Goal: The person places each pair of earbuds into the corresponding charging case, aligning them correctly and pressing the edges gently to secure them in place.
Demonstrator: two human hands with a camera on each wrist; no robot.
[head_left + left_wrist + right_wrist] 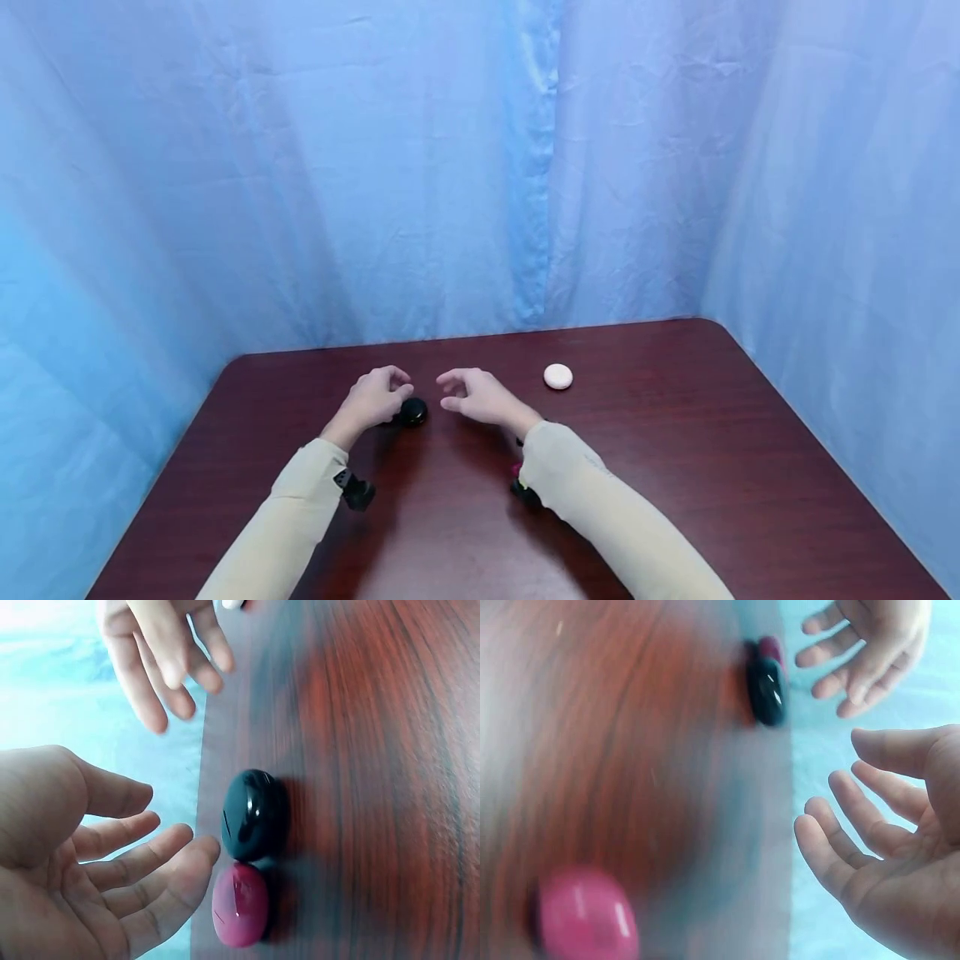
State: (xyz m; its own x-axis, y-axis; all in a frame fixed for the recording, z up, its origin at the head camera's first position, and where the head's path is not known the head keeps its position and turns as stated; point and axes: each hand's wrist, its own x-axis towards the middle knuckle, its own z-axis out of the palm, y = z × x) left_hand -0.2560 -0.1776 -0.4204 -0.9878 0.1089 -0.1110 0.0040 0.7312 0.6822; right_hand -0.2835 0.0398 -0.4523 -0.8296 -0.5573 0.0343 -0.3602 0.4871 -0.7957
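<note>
My left hand (378,396) hovers at the left of a smooth, rounded black thing (413,412), fingers loosely bent and nothing in them. The left wrist view shows this glossy black thing (255,815) with a thin dark line on its side, touching a smaller magenta rounded thing (241,904). In the head view the left hand hides the magenta one. My right hand (483,396) is raised across from the left, palm inward, fingers spread and relaxed, holding nothing. A blurred pink rounded thing (589,915) lies lower left in the right wrist view.
A pale round disc (558,377) lies on the dark reddish wooden table (712,450), right of the right hand. Light blue curtains (420,183) surround the table's back and sides. Small black devices (358,492) are worn at the wrists.
</note>
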